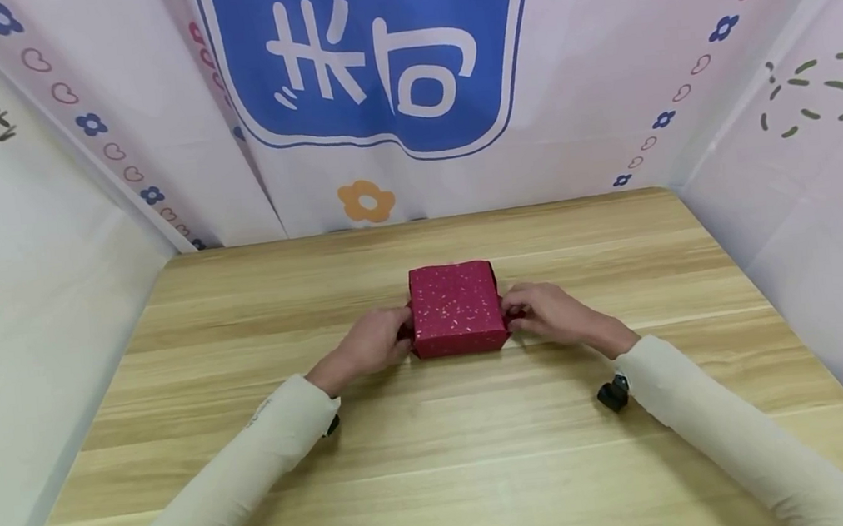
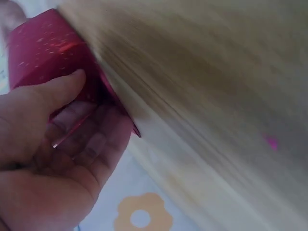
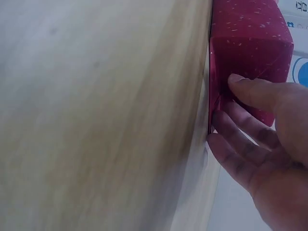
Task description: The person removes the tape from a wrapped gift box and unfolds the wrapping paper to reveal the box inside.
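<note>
Occupying mid-frame on the wooden surface, the red box lies between left hand and right hand, thumbs and loosely bent fingers parted, touching its ends; even, gentle pressure from both sides should keep it square.

Crimson, pale-flecked box flat on the wooden table, flaps at 2 opposite ends

Box on surface, abt ctr, toward back. L fingers at box's L side, R fingers at its R side. Back wall behind box & surface; L wall along surface's L edge, R wall along R edge.
</note>
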Action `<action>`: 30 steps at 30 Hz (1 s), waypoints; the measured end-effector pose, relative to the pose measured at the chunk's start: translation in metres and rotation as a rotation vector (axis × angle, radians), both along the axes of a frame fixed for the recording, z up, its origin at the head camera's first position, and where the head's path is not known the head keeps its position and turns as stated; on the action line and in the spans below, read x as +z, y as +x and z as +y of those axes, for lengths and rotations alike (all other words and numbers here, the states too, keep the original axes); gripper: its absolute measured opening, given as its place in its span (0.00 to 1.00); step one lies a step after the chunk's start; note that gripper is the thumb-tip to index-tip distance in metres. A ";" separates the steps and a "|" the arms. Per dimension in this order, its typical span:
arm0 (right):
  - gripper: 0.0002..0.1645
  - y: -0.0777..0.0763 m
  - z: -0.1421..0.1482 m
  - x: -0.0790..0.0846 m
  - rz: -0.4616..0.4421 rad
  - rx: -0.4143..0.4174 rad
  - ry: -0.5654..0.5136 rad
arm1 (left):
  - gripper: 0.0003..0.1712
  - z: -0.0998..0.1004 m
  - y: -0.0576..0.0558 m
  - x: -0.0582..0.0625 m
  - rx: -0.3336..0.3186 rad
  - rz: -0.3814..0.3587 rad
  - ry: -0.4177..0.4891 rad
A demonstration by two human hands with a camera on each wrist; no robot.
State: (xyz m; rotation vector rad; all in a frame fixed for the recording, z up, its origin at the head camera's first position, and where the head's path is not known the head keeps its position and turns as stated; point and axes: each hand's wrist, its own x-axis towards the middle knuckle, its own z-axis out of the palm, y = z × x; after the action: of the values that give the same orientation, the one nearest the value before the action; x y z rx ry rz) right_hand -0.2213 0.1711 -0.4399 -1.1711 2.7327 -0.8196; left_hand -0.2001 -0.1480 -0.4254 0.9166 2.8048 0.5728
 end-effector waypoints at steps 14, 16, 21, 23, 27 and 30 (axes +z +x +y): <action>0.09 -0.003 0.005 -0.003 0.129 -0.045 0.034 | 0.06 -0.004 -0.001 0.002 -0.128 0.312 -0.196; 0.10 -0.002 0.007 -0.001 0.137 -0.041 0.046 | 0.05 -0.005 -0.001 0.003 -0.135 0.309 -0.202; 0.13 0.001 0.012 0.000 0.135 -0.035 0.108 | 0.02 -0.006 -0.002 0.005 -0.170 0.296 -0.213; 0.14 0.001 0.014 0.000 0.144 -0.029 0.128 | 0.02 -0.007 -0.002 0.006 -0.185 0.295 -0.225; 0.14 0.002 0.015 0.001 0.170 -0.020 0.172 | 0.05 -0.006 0.001 0.009 -0.212 0.305 -0.310; 0.12 0.004 0.014 0.004 0.170 -0.026 0.210 | 0.09 -0.005 0.007 0.011 -0.220 0.327 -0.401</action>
State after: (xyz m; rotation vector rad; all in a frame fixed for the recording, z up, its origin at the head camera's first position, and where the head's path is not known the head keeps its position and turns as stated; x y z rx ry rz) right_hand -0.2178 0.1853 -0.4359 -1.2145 2.8861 -0.4382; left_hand -0.1934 -0.1529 -0.4140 1.2934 2.8662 -0.1831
